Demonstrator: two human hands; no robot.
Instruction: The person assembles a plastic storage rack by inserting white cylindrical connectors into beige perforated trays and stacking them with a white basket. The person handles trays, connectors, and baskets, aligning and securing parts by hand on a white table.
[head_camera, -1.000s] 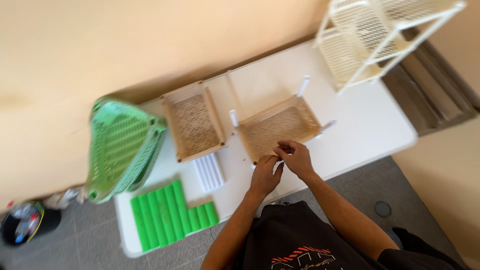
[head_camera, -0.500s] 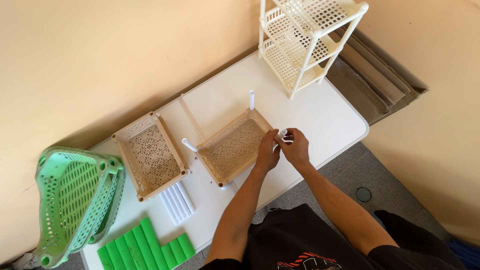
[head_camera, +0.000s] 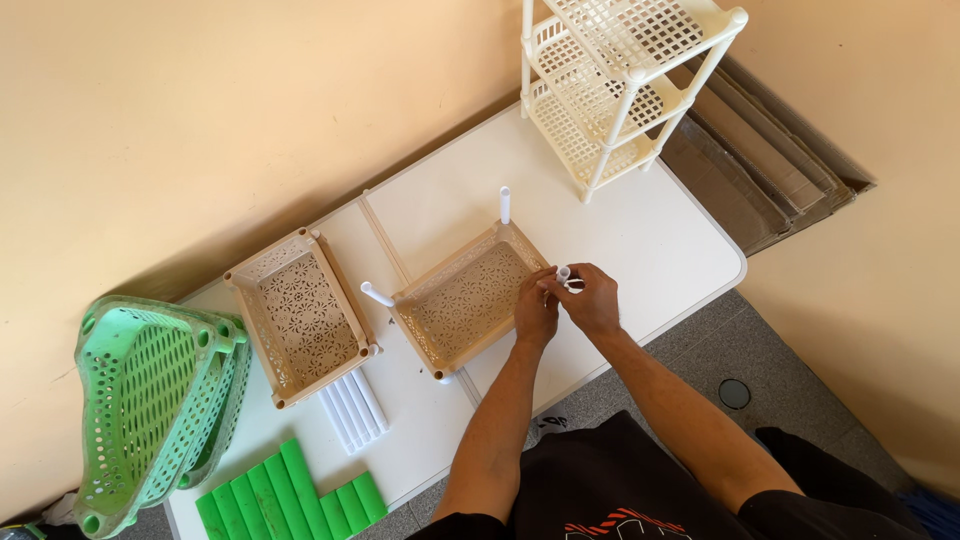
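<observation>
Overhead, a white bench (head_camera: 640, 230) is seen set against a plain cream wall (head_camera: 200, 110), with grey floor (head_camera: 700, 345) below its near edge and flattened cardboard sheets (head_camera: 770, 150) laid on the floor at the right.

Listed on the bench: a beige perforated tray (head_camera: 465, 300) at the centre, with white posts standing at two of its corners; a second beige tray (head_camera: 300, 315) to its left; a row of white tubes (head_camera: 350, 405) just beside that tray; a row of green tubes (head_camera: 285, 495) at the near left corner; a stack of green trays (head_camera: 145, 395) at the far left; a cream tiered rack (head_camera: 620, 80) at the far right corner.

The left hand (head_camera: 535, 305) is curled, its fingertips closed on the near right corner of the central tray. The right hand (head_camera: 592, 298) is closed in a pinch on a short white post (head_camera: 564, 274), held upright at that same corner, touching the left hand.

Whether the post is seated in the corner socket cannot be told; the socket is hidden by the fingers. The rack's top and the green trays' lower edge are cut off by the frame.
</observation>
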